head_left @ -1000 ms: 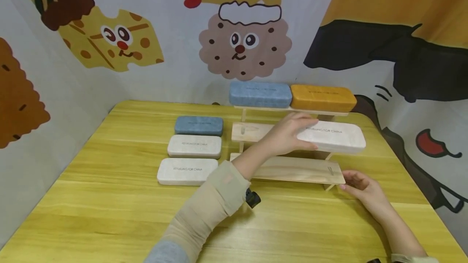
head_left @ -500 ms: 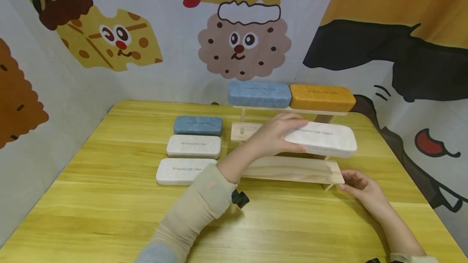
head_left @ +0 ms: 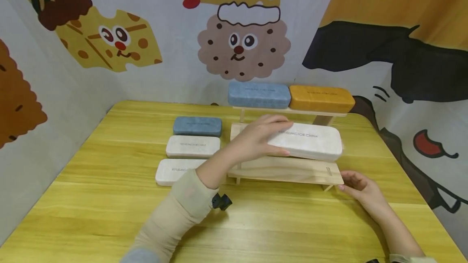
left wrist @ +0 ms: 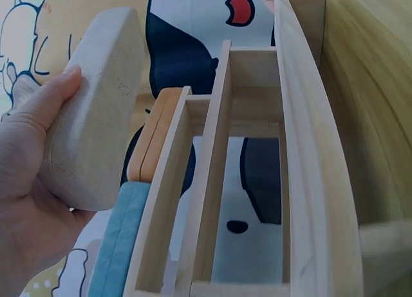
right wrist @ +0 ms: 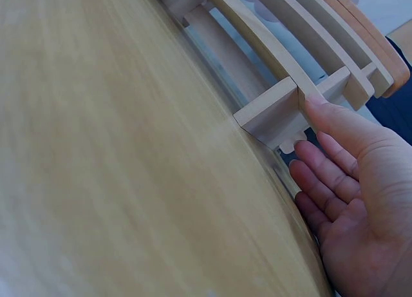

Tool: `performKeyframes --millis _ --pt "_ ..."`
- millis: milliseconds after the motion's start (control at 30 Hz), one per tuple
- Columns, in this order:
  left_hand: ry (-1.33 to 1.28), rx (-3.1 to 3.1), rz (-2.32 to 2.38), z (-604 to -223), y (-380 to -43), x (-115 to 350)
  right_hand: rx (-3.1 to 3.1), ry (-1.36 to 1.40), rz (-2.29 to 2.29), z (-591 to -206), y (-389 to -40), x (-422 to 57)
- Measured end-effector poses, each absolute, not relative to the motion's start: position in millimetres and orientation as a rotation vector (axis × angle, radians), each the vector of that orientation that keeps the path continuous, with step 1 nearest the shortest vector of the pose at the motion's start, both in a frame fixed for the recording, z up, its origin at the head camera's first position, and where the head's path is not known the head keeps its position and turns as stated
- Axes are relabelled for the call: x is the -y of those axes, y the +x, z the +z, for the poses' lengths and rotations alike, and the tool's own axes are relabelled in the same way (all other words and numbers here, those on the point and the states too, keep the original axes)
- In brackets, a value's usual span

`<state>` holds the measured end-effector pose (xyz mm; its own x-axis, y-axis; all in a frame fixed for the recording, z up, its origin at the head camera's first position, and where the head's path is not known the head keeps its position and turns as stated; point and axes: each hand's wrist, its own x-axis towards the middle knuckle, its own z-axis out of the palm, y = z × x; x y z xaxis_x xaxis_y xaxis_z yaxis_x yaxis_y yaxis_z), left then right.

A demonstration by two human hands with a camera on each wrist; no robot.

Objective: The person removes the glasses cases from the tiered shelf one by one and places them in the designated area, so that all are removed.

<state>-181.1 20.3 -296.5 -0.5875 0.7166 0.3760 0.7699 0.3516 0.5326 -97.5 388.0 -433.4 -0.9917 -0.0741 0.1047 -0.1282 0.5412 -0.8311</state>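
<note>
Left hand round white case, half-curled right hand against wooden rack.

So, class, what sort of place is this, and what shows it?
Likely an indoor tabletop display or activity corner, though whether home, school or studio can't be told. The signs: a wood-grain table, a cartoon-print backdrop and a tiered wooden rack.
</note>
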Motion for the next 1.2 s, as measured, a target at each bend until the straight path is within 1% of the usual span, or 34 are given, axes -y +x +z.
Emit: performKeyframes --millis 700,967,1200 --pt "-1.366 2.443 -1.160 -308 -169 40 2.676 0.208 1.510 -435 -98 -388" --pt "-1.406 2.406 -1.211 -310 -168 62 2.684 0.195 1.508 -435 -97 -388" --pt "-1.333 2.478 -1.192 -309 -167 82 2.691 0.179 1.508 -435 -97 -388"
